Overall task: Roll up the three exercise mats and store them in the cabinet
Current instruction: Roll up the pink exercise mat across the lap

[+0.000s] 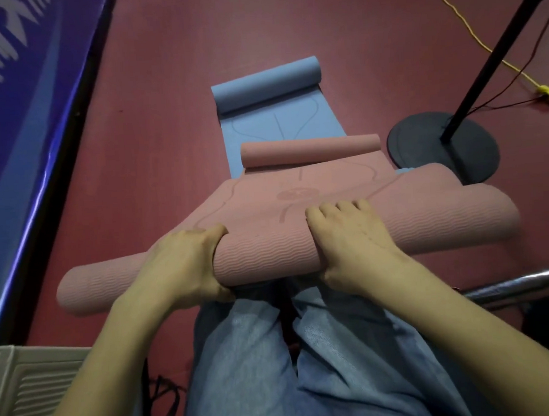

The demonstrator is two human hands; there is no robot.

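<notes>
A round black stand base (pixel 445 148) with a slanted pole sits on the dark red floor (pixel 166 118), just right of the mats; yellow and red cables (pixel 467 29) trail beyond it. A blue banner (pixel 23 109) lines the floor's left edge. The pink mat (pixel 262 249), ribbed with fine waves, is a thick roll lying across the floor in front of denim-clad knees (pixel 274 351). The left hand (pixel 187 263) and right hand (pixel 348 239) grip it, fingers curled over the top, thumbs hidden underneath. Its far end curls into a small roll over a blue mat (pixel 260 91), itself partly rolled and largely covered. A third mat cannot be made out.
</notes>
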